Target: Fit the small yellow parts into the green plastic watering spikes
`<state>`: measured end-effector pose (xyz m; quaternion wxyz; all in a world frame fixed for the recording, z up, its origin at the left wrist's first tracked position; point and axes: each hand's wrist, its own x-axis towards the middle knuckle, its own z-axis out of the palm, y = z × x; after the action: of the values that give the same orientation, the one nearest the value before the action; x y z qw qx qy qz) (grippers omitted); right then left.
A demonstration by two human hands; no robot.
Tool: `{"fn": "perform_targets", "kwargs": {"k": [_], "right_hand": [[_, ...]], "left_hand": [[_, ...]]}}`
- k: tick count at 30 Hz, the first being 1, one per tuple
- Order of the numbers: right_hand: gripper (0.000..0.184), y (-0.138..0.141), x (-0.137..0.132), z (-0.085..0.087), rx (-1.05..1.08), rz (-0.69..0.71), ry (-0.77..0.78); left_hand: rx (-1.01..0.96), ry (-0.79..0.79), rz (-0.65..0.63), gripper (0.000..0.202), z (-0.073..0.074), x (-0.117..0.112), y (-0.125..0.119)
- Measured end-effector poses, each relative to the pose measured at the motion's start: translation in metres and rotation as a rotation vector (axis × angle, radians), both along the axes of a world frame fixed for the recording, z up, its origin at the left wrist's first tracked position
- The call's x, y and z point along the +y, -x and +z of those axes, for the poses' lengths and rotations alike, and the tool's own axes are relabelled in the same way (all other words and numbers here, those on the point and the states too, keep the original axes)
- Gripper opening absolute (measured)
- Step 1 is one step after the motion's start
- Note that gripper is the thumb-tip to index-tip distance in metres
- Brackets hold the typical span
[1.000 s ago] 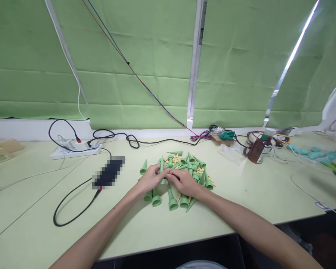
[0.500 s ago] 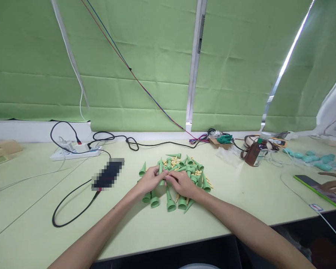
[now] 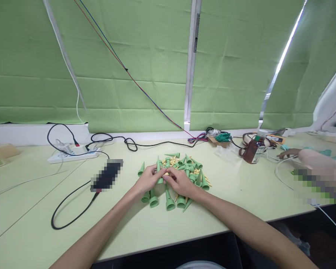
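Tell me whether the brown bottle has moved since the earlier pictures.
No. The brown bottle keeps its place right of the cardboard box; both slid slightly left together as the view shifted.

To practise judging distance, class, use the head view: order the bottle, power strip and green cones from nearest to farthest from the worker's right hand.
1. Green cones: piled around the right hand.
2. Bottle: right, farther back.
3. Power strip: left, near the table's back.
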<state>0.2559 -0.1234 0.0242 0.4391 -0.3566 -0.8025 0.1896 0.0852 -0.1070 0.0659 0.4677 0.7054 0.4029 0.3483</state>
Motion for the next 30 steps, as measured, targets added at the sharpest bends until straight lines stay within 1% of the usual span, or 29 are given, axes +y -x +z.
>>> {"fn": "perform_targets", "kwargs": {"k": [4,8,11,18,22,26,30], "right_hand": [[0.016,-0.0008,-0.0016,0.0010,0.036,0.007,0.016],[0.011,-0.0014,-0.0012,0.0015,0.051,0.037,-0.013],[0.009,-0.0019,-0.0009,0.0021,0.055,0.050,-0.025],[0.009,-0.0042,-0.0018,0.0015,0.055,0.052,-0.022],[0.010,-0.0061,-0.0035,0.0010,0.049,0.054,-0.018],[0.009,-0.0072,-0.0039,-0.0002,0.047,0.054,-0.002],[0.008,-0.0070,-0.0037,0.0007,0.040,0.060,0.004]], "left_hand": [[-0.015,-0.006,0.035,0.036,0.0016,-0.0008,-0.0008],[-0.011,-0.013,0.011,0.037,0.0008,-0.0004,-0.0018],[0.014,-0.059,0.002,0.036,-0.0005,0.0006,-0.0016],[0.103,-0.178,0.027,0.036,-0.0061,0.0036,-0.0003],[0.102,-0.162,0.040,0.035,-0.0075,0.0033,-0.0014],[0.049,-0.133,-0.027,0.032,-0.0067,0.0015,-0.0019],[0.071,-0.143,-0.028,0.031,-0.0060,0.0005,-0.0005]]}}
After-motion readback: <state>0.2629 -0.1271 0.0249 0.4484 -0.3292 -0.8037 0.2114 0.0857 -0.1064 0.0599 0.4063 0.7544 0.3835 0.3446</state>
